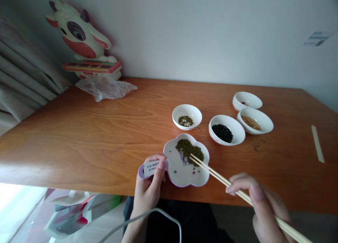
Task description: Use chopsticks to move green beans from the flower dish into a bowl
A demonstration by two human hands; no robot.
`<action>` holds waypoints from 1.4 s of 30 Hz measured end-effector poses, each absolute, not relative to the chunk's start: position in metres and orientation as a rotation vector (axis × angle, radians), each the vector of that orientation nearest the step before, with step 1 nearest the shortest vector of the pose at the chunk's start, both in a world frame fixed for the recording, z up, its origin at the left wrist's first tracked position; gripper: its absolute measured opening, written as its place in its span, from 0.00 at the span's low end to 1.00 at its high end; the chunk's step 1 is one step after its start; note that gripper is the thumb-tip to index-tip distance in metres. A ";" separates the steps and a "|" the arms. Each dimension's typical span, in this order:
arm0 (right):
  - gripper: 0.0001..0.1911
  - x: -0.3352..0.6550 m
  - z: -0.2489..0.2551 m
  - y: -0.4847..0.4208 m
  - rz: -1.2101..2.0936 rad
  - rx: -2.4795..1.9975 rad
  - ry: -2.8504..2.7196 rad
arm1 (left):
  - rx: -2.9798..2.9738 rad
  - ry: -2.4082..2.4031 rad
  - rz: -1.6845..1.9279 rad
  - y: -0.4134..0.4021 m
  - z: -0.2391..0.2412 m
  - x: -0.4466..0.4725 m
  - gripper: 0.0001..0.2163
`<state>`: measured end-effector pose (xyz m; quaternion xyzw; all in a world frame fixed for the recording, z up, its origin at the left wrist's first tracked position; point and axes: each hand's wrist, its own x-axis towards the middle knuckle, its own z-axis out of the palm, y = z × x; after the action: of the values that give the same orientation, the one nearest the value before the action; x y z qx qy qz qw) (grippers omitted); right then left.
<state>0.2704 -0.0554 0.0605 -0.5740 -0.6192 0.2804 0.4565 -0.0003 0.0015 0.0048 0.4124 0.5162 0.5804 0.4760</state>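
Observation:
My left hand (150, 186) is closed round the lilac handle of a flower-shaped plate (175, 178), thumb on top beside a paper label. Green mung beans (186, 148) lie heaped toward the plate's far right side. A pair of wooden chopsticks (220, 178) is held in my right hand (261, 200); their tips touch or hover just over the beans, with nothing plainly pinched between them. Just beyond the plate stands a white bowl (195, 113) with a thin layer of mung beans. Right of it, another white bowl (239, 132) holds black beans or seeds (222, 133).
Behind the black ones, a bowl (266, 125) contains pale tan kernels (250, 122); a farther bowl (253, 100) has a few reddish bits. A cow-shaped toy keyboard (92, 65) and clear plastic bag (105, 88) sit back left. A cable (155, 210) crosses below my left wrist.

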 end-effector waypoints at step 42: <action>0.27 0.240 0.112 -0.056 0.616 -1.611 -1.518 | 0.724 1.212 1.453 0.011 0.005 -0.004 0.13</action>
<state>0.2400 -0.0562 0.1124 -0.6395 -0.6027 0.2447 0.4097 -0.0037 0.0109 0.0048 0.3032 0.5075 0.6085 0.5293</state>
